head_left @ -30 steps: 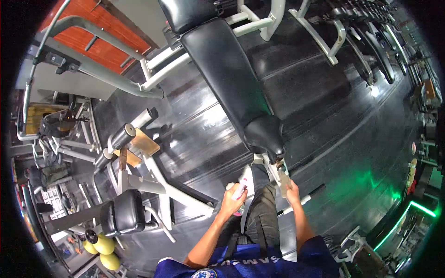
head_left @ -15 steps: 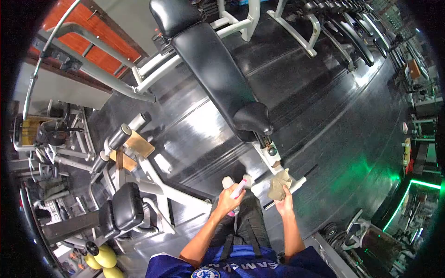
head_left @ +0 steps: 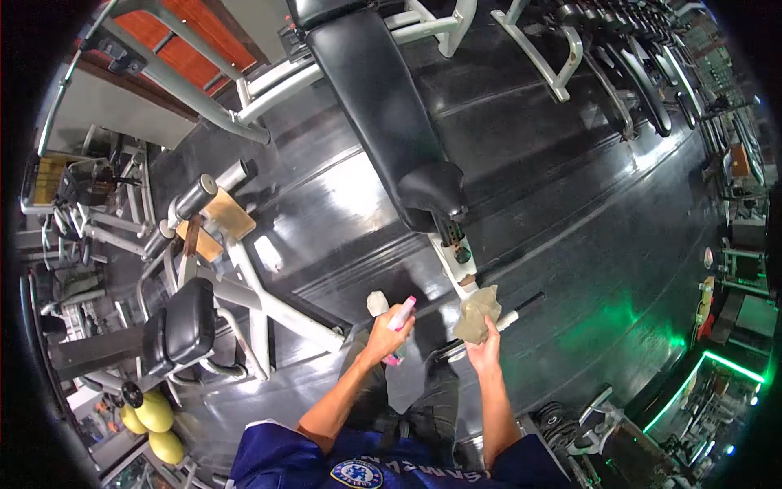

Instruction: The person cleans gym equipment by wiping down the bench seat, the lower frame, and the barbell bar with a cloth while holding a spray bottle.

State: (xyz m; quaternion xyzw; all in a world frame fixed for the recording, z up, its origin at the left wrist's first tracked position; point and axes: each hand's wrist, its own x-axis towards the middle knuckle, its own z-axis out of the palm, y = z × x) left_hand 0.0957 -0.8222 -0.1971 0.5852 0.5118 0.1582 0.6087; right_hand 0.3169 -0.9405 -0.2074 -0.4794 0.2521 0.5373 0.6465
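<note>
My left hand [head_left: 381,338] is wrapped round a white and pink bottle [head_left: 401,314], whose pink top points up and to the right. In my right hand [head_left: 485,349] is a crumpled grey-beige cloth [head_left: 477,316], gripped by its lower right side. Just beyond the cloth, the white metal foot of the bench [head_left: 453,265] shows. The long black padded bench [head_left: 379,98] stretches away from there toward the top of the view. Neither hand touches the pad.
A machine with black seat pads [head_left: 189,324] and white legs stands at the left. Yellow balls [head_left: 155,411] lie at the lower left. Dumbbells [head_left: 611,20] line a rack at the upper right. Weight plates [head_left: 554,420] are at the lower right.
Over the last second, the cloth in my right hand has come away from the bench's end and spread out more. Both hands now appear further left, as the view has shifted.
</note>
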